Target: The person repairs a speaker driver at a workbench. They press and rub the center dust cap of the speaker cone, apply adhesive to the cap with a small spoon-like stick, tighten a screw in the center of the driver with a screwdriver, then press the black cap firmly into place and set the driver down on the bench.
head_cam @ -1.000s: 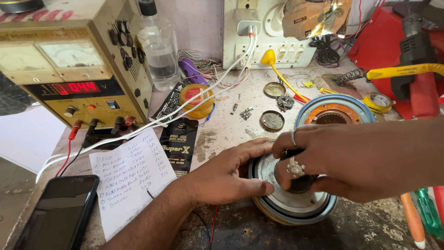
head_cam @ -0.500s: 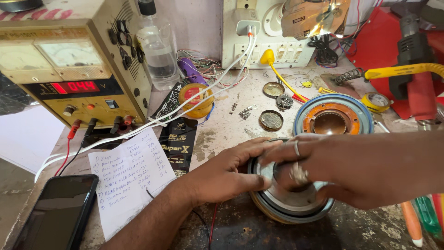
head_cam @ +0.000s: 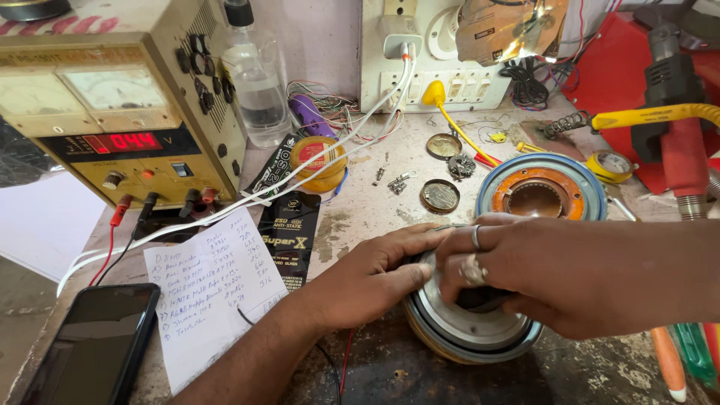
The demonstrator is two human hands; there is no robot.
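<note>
Phone (head_cam: 94, 345): lies dark and face up at the bench's (head_cam: 360, 217) near left corner, just beside the note.
Supply (head_cam: 112, 112): yellow box at far left, red digits lit; red and black leads plugged into its front.
Note (head_cam: 210, 296): handwritten sheet, between the phone and my left forearm, its top edge under the white cables.
Packet (head_cam: 289, 236): black, flat, just right of the note.
Bottle (head_cam: 255, 82): clear, black cap, upright beside the supply.
Tin (head_cam: 319, 161): small yellow tin with an orange lid, behind the packet.
My left hand (head_cam: 375, 274): palm down, fingers nearly straight and together, pressed against the left rim of the magnet; it steadies rather than clasps.
Magnet (head_cam: 472, 330): round silver metal speaker part, flat on the bench near the front edge, between my two hands.
Caps (head_cam: 440, 195): two small round metal lids, behind my hands.
My right hand (head_cam: 540, 274): comes in from the right, rings on two fingers, fingers curled down over the magnet's dark centre. Whether they pinch something there I cannot tell.
Ring (head_cam: 541, 191): blue-rimmed disc with an orange inner band, just behind my right hand.
Far right: yellow-handled tool (head_cam: 660, 116) and red heat gun (head_cam: 679, 127).
</note>
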